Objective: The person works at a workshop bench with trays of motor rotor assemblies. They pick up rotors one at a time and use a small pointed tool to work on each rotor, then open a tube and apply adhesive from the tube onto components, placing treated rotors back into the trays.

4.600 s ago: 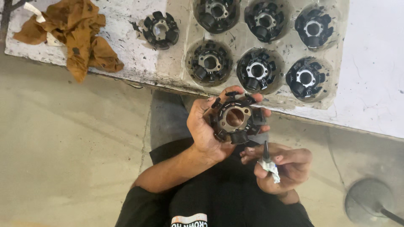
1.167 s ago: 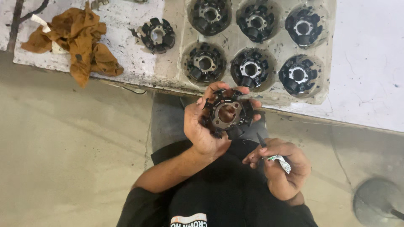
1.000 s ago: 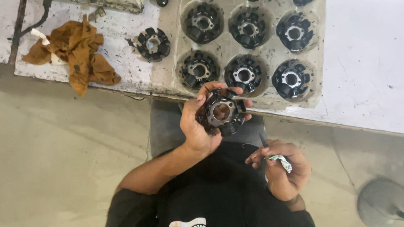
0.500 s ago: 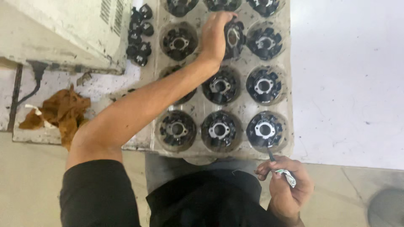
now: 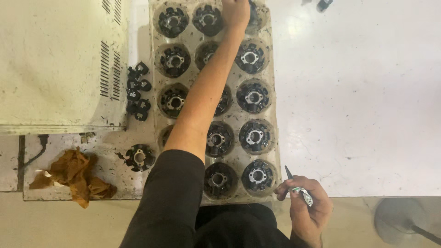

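A person's left hand [image 5: 235, 11] reaches to the far row of a moulded tray [image 5: 273, 82] on the white surface [image 5: 358, 92], its grip hidden from view over a stator core [image 5: 251, 14]. The part looks heavy, rigid metal, best held by its rim. The right hand [image 5: 307, 209] is clenched around a pen-like tool [image 5: 296, 186].

Light was even and fairly bright, flat from overhead. The white table [image 5: 358, 92] looked washed out, nearly glaring. Shadows were soft and faint. The left hand [image 5: 235, 11] at the top edge was slightly blurred; the corners looked softer.
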Tool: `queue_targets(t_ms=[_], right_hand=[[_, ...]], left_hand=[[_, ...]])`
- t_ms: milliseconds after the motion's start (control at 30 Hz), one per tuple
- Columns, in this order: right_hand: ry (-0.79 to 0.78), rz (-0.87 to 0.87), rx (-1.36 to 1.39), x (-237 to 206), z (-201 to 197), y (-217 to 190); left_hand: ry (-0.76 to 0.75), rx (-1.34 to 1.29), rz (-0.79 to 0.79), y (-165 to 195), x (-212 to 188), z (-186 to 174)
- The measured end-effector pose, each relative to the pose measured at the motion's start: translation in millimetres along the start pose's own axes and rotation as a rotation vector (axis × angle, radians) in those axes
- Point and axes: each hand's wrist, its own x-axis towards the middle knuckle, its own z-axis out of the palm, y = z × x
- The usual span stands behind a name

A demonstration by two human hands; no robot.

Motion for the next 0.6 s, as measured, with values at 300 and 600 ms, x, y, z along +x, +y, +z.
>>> queue_targets(t_ms=[300, 600], right_hand=[[0.078, 0.009, -0.1, 31, -8, -65], [-0.127, -0.046, -0.185, 77, 22, -76]], left_hand=[[-0.455, 0.806, 0.456, 14, -16, -21], [-0.587, -0.067, 0.17, 106, -240, -203]])
